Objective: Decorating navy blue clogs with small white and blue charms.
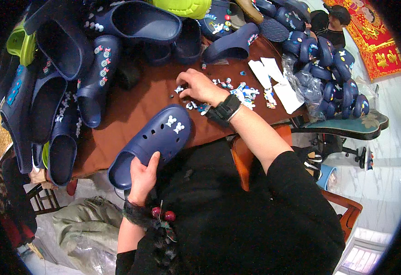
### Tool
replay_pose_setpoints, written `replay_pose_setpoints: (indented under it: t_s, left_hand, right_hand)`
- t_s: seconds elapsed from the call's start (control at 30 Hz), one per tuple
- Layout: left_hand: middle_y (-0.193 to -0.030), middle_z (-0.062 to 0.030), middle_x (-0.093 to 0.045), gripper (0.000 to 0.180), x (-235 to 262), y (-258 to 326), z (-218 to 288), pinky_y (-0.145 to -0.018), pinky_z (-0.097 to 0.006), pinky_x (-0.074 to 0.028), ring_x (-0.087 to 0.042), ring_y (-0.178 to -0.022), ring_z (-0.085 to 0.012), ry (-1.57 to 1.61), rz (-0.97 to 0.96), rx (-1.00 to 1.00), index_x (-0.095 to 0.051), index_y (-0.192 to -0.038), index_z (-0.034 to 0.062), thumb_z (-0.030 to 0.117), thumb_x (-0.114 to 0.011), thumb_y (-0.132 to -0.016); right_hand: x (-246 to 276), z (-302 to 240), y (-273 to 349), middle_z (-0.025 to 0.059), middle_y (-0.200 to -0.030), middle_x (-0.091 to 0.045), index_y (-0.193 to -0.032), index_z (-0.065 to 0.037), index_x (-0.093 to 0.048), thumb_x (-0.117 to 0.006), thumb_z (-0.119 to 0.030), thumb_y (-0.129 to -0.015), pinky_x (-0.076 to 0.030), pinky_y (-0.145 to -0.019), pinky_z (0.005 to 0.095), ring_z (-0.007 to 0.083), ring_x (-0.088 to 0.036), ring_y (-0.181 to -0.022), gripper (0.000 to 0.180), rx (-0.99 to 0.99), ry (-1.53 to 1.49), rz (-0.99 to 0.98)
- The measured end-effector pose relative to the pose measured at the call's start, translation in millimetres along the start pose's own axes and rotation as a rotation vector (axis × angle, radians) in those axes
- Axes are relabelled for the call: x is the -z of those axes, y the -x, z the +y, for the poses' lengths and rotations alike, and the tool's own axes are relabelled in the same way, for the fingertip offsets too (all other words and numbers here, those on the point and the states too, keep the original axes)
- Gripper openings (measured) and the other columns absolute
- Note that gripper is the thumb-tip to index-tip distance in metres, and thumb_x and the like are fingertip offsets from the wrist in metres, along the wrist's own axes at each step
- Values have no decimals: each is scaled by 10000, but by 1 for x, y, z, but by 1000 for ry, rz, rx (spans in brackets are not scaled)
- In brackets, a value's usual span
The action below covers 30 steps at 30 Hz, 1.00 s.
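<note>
In my left hand (146,176) is a navy clog (157,135), gripped at its heel opening with the thumb along the side. Two white mouse-shaped charms sit in holes on its upper, and other holes are bare. Just beyond the toe, my right hand (200,86) is bent over the brown table, fingers curled around a small white-and-dark shoe charm (179,89). Under and beside the right wrist lie loose charms (191,105). A pile of white and blue charms (246,95) is spread to the right of that hand.
Navy clogs (147,20) are heaped along the table's far and left sides, some decorated. White paper cards (287,96) lie at the right. Beyond them, more clogs (342,64) are stacked by clear plastic. An orange-brown chair (242,167) stands at the table edge. A person (336,23) is at the far right.
</note>
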<state>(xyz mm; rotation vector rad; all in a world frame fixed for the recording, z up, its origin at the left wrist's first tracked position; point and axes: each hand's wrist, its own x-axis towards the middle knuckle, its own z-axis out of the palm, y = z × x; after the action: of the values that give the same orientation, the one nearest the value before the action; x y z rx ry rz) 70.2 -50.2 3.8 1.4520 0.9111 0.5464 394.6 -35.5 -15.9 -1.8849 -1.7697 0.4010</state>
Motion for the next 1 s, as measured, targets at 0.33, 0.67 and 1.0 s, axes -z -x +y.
replay_pose_setpoints:
  t_s: [0.33,0.67,1.0]
  left_hand:
    - [-1048,-131,-688,269,-4,-3,-5,-878,-320,-478,-636,-975,-206,-3,21,43,-628,-1086,-51,126,-658,-887]
    - [-1072,-91,-682,272,0,-4,4,-886,-305,-476,-631,-972,-166,47,-26,27,-617,-1117,-36,114,-656,-894]
    - [-1034,-121,-695,278,-2,-1,2,-866,-322,-488,-645,-949,-194,4,2,31,-625,-1099,-40,140,-654,-888]
  right_hand:
    - [10,-12,-5,170,-786,-679,-850,-22,-602,-768,-125,-731,-510,-650,406,316,-671,-770,229,-197,-77,47]
    - [30,-108,14,84,-835,-693,-987,-17,-677,-657,-68,-816,-525,-732,294,149,-667,-788,179,53,-430,-235]
    - [2,-116,30,73,-969,-643,-818,-75,-687,-731,-156,-751,-429,-896,386,275,-528,-1033,113,26,-201,-134]
